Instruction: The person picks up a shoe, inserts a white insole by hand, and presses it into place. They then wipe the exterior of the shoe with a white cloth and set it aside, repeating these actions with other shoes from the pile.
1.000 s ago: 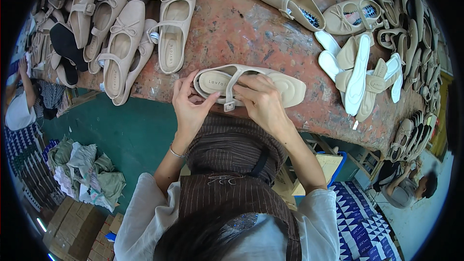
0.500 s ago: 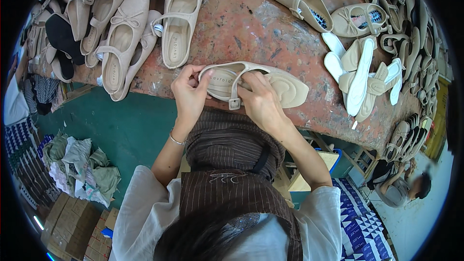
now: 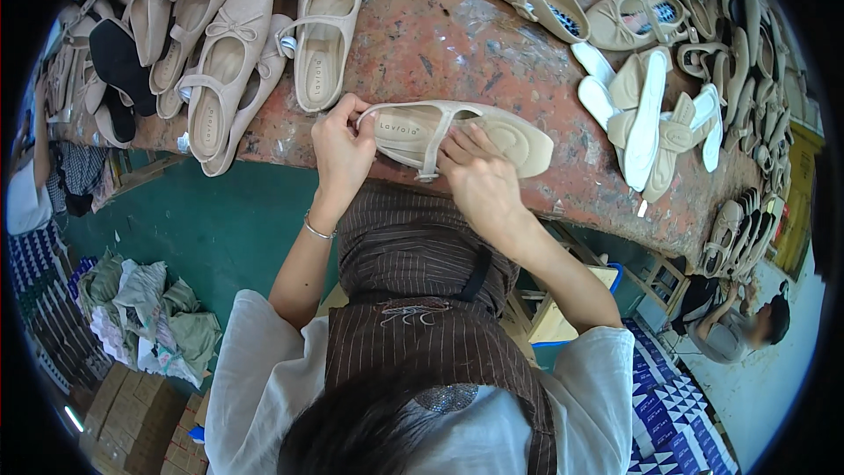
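Observation:
A beige strapped shoe [image 3: 409, 108] lies sideways at the table's near edge, its heel to the left. A cushioned beige insole [image 3: 526, 145] runs under its strap, with the rounded front part lying over the shoe's toe end. My left hand [image 3: 343, 151] pinches the heel rim between thumb and fingers. Beside the strap, my right hand [image 3: 483, 183] has its fingers bent and closed on the insole near its middle; the fingertips are partly hidden.
Finished-looking beige shoes [image 3: 233, 53] crowd the table's left. White and beige insoles [image 3: 646, 123] lie in a loose pile at right, below more shoes [image 3: 633, 22]. The worn red tabletop [image 3: 422, 44] stretches between. A person [image 3: 738, 330] sits at far right.
My right hand's fingers have come out from the shoe opening onto the insole, just right of the strap. The heel part of the insole now shows more fully. My left hand stays at the heel.

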